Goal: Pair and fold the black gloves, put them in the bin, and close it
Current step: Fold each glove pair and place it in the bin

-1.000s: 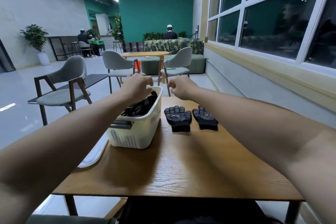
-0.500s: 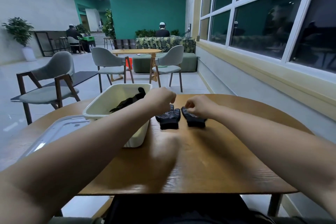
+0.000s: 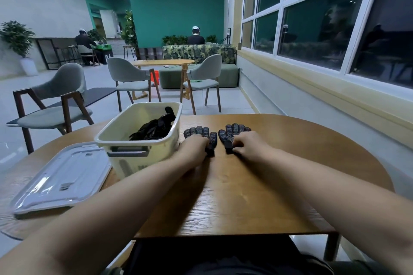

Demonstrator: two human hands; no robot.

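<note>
Two black dotted gloves lie flat side by side on the wooden table (image 3: pixel 257 196), fingers pointing away from me. My left hand (image 3: pixel 192 148) grips the cuff end of the left glove (image 3: pixel 197 133). My right hand (image 3: pixel 248 143) grips the cuff end of the right glove (image 3: pixel 234 130). Just left of them stands a cream plastic bin (image 3: pixel 134 156), open, with more black gloves (image 3: pixel 156 128) heaped inside. Its clear lid (image 3: pixel 62 178) lies flat on the table to the bin's left.
Grey chairs (image 3: pixel 55 105) and another wooden table (image 3: pixel 164 63) stand beyond on the tiled floor. A windowed wall runs along the right side. Two people sit far back, facing away.
Both hands came down from above the bin's far edge onto the glove cuffs and now grip them. The camera tilted down, bringing the lid into view.
</note>
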